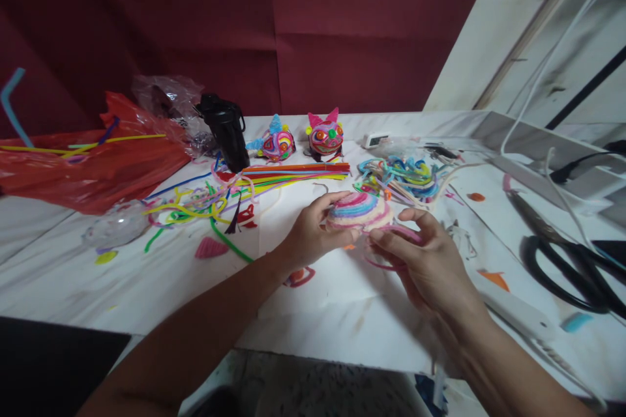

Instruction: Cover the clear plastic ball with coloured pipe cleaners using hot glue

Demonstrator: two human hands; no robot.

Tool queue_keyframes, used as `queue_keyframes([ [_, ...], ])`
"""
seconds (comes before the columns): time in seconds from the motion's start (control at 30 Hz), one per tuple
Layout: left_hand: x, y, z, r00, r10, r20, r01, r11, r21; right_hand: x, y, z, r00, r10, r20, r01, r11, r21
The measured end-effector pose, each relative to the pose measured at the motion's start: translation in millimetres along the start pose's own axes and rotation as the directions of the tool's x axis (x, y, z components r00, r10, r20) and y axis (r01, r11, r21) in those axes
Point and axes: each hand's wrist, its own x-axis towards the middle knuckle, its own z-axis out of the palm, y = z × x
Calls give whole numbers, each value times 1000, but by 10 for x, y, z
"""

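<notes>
A round craft piece (360,210) wrapped in bands of pink, blue and cream pipe cleaner is held above the white table. My left hand (317,229) grips its left side, thumb in front and fingers behind. My right hand (423,251) is at its lower right edge, its fingers pinching a pink pipe cleaner (403,232) that leads off the piece. A pink loop hangs below, between the hands. Under my left wrist lies a small red and orange piece (298,276), partly hidden by the forearm.
Two finished colourful animal heads (327,135) stand at the back beside a black bottle (225,133). Pipe cleaners (298,172) lie in bundles before them. Large black scissors (562,254) rest at the right. A red plastic bag (88,176) is at the left.
</notes>
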Motion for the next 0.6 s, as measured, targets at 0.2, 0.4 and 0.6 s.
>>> queue_keyframes([
  [0.2, -6, -15, 4, 1000, 17, 7, -17, 1000, -14, 16, 0, 18, 1000, 1, 8, -1, 1000, 18],
  [0.4, -14, -93, 28, 1000, 15, 20, -14, 999, -35, -19, 4, 66, 1000, -13, 12, 13, 999, 43],
  [0.6, -10, -148, 47, 997, 70, -41, -70, 997, 16, -18, 37, 76, 1000, 0, 6, 0, 999, 33],
])
